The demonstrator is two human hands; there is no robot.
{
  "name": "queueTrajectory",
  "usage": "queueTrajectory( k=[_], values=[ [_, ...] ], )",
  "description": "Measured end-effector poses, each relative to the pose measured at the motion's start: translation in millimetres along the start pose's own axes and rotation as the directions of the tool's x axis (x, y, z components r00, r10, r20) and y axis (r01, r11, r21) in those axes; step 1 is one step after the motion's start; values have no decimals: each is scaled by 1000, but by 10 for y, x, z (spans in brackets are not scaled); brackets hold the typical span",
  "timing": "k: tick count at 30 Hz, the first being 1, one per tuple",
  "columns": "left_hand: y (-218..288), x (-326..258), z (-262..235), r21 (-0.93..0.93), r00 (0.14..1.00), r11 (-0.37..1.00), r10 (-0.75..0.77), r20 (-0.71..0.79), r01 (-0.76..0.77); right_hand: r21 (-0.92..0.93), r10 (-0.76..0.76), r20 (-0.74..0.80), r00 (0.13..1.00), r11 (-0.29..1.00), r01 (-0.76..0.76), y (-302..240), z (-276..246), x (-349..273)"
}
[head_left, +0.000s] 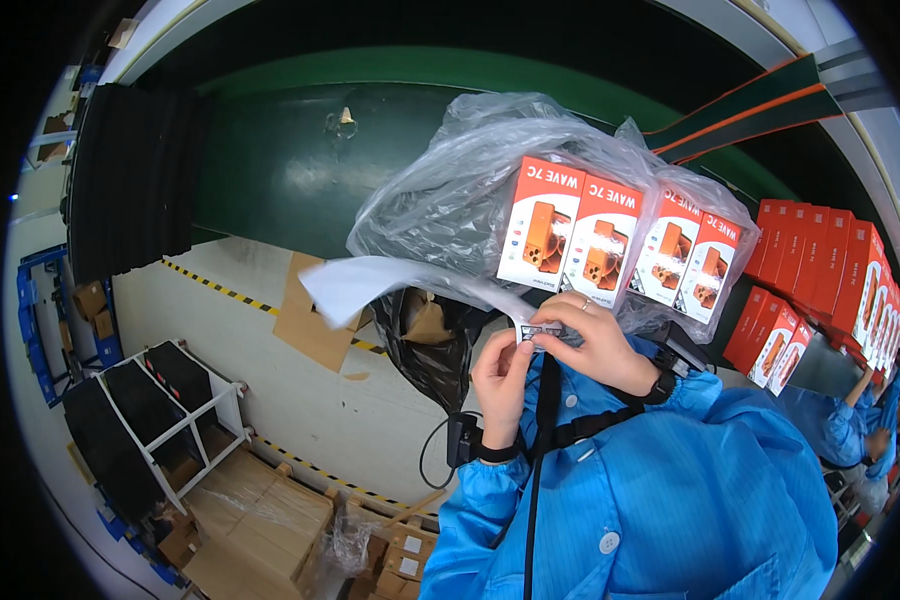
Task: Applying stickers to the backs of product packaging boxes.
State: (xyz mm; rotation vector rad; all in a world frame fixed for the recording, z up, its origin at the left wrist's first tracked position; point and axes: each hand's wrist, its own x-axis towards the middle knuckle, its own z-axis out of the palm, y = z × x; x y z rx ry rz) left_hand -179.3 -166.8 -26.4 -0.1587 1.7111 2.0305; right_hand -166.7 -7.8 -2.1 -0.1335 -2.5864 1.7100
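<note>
My left hand (501, 388) and my right hand (598, 347) meet in front of my chest. Between their thumbs and forefingers they pinch a small printed label (541, 331). From the label a long white paper strip (375, 283) curls away to the left, seemingly its backing. Just beyond my hands, several red-and-white phone boxes (600, 240) stand in clear plastic on the dark green bench (280, 160). Two of them, the boxes on the right (712, 265), are wrapped in the plastic. A large crumpled clear bag (420, 205) spreads to their left.
More red boxes (810, 250) stand in rows at the right. A black stack (130, 180) is at the bench's left end. Below the bench hangs a black bin bag (425, 350), near flat cardboard (305, 320). A white-framed cart (175, 420) stands lower left; another person's sleeve (850, 425) shows right.
</note>
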Motion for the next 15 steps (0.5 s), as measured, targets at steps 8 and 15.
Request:
queueTrajectory(
  k=[8,15],
  values=[
    [-56,99,-149,9,994,1000,8,108,-9,163,115,134,984,977,-136,29,3,95],
    [30,144,-27,649,976,730,150,156,-216,200,237,181,954,941,-272,140,16,43]
  ],
)
